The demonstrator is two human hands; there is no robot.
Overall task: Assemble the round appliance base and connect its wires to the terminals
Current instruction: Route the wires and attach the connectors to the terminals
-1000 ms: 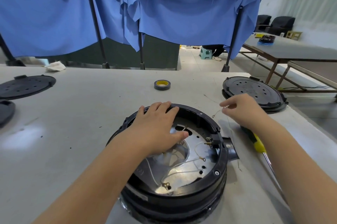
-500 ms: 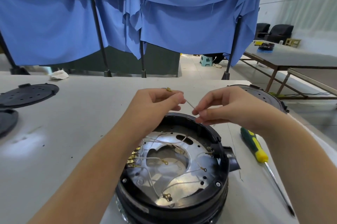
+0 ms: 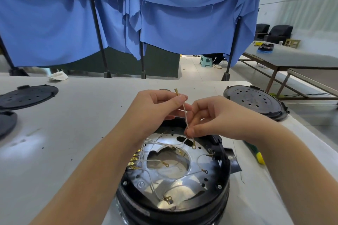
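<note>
Wiring is the step in hand — the left hand (image 3: 155,107) and right hand (image 3: 219,120) each pinch one short white wire (image 3: 185,113) above the round base (image 3: 175,175), which sits at 6 o'clock on the counter (image 3: 73,133). Next, its ring lug likely goes onto a terminal inside — a fine, steady placement.

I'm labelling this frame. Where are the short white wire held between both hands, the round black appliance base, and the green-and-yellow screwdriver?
short white wire (image 3: 185,115), head view, mid-length.
round black appliance base (image 3: 224,179), head view, right rim.
green-and-yellow screwdriver (image 3: 257,155), head view, handle.
</note>
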